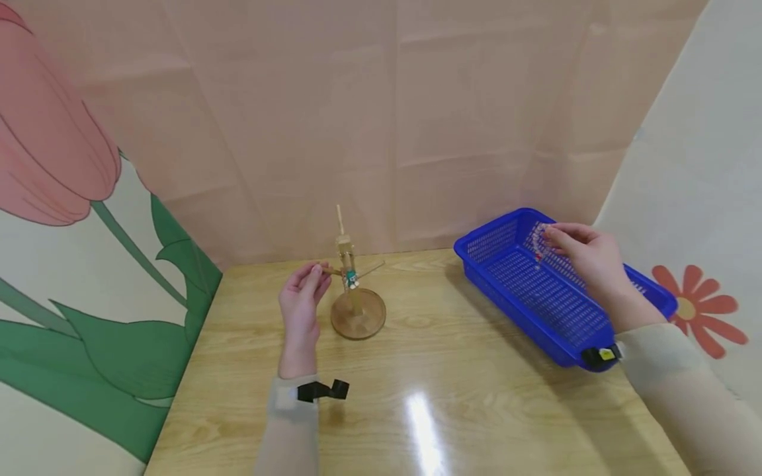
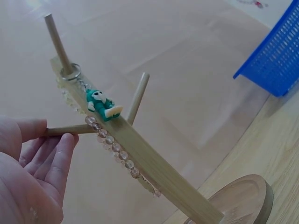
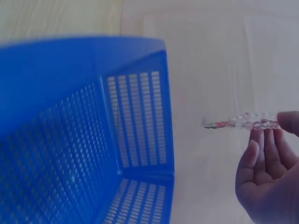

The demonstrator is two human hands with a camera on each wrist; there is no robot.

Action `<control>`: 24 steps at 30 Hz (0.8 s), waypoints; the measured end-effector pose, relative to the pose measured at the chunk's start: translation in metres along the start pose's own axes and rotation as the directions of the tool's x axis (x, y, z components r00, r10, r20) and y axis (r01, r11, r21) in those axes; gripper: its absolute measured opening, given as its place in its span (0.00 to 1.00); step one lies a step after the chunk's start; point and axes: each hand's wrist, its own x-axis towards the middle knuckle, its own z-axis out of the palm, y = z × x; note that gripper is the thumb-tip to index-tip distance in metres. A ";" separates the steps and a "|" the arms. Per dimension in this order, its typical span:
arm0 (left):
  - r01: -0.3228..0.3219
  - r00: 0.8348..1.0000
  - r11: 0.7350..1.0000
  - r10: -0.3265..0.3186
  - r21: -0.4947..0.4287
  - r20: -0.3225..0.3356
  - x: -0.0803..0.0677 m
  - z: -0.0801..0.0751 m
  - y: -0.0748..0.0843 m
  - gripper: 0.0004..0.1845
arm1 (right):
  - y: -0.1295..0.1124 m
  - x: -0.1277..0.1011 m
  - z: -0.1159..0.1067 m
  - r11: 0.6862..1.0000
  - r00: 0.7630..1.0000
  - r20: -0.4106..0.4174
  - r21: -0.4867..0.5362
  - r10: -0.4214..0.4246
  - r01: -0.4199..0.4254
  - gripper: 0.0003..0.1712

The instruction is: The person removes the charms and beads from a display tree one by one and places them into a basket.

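A wooden stand [image 2: 163, 172] with several pegs rises from a round base [image 1: 359, 324]. My left hand [image 1: 301, 297] pinches the end of one side peg [image 2: 70, 130] between thumb and fingers. From that peg, close to the post, hangs a bracelet of pinkish clear beads [image 2: 115, 148]. A keychain with a small green figure [image 2: 100, 105] hangs by its ring on the upper peg [image 2: 57, 39]. My right hand [image 1: 586, 254] pinches another beaded bracelet [image 3: 254, 124] over the basket; it has a reddish part at its far end.
A blue perforated plastic basket [image 1: 506, 294] stands at the right of the wooden table [image 1: 428, 357], near the pink backdrop [image 1: 417, 119]. Painted walls with a tulip [image 1: 53, 125] and a red flower [image 1: 684, 309] flank the table.
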 end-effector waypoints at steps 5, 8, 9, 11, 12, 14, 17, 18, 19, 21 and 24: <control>0.002 1.000 1.000 -0.002 0.004 0.003 0.002 0.000 0.000 0.13 | 0.005 0.009 -0.009 0.984 1.000 0.019 -0.179 -0.020 0.023 0.35; -0.001 1.000 1.000 0.001 0.005 0.003 0.001 0.000 0.000 0.13 | 0.009 0.014 -0.012 0.976 0.999 0.016 -0.215 -0.033 0.035 0.34; -0.002 1.000 1.000 0.002 0.005 0.003 0.001 0.000 0.000 0.14 | 0.011 0.014 -0.013 0.975 0.999 0.015 -0.219 -0.035 0.037 0.34; -0.003 1.000 1.000 0.003 0.003 0.005 0.001 0.000 0.001 0.14 | 0.014 0.017 -0.012 0.979 0.999 0.015 -0.198 -0.035 0.037 0.35; -0.003 1.000 1.000 0.003 0.003 0.007 0.001 -0.001 0.001 0.14 | 0.016 0.017 -0.012 0.981 0.999 0.017 -0.190 -0.033 0.036 0.34; -0.004 1.000 1.000 0.004 -0.002 0.010 0.001 -0.001 0.001 0.13 | 0.020 0.019 -0.012 0.982 0.999 0.027 -0.187 -0.033 0.037 0.34; -0.004 1.000 1.000 0.005 -0.013 0.007 0.002 -0.001 0.001 0.10 | 0.026 0.022 -0.013 0.976 0.999 0.041 -0.213 -0.033 0.041 0.35; -0.005 1.000 1.000 0.005 -0.015 0.004 0.002 -0.001 0.000 0.09 | 0.027 0.023 -0.014 0.972 0.998 0.047 -0.230 -0.034 0.044 0.35; -0.005 1.000 1.000 0.005 -0.017 0.002 0.002 -0.001 0.000 0.09 | 0.029 0.024 -0.015 0.966 0.998 0.051 -0.253 -0.036 0.048 0.35; -0.002 1.000 1.000 0.002 -0.017 -0.001 0.002 -0.001 0.000 0.09 | 0.033 0.027 -0.016 0.954 0.997 0.059 -0.296 -0.041 0.056 0.35; 0.004 1.000 1.000 -0.004 -0.017 -0.005 0.003 -0.002 0.000 0.11 | 0.040 0.031 -0.019 0.926 0.995 0.085 -0.366 -0.061 0.088 0.33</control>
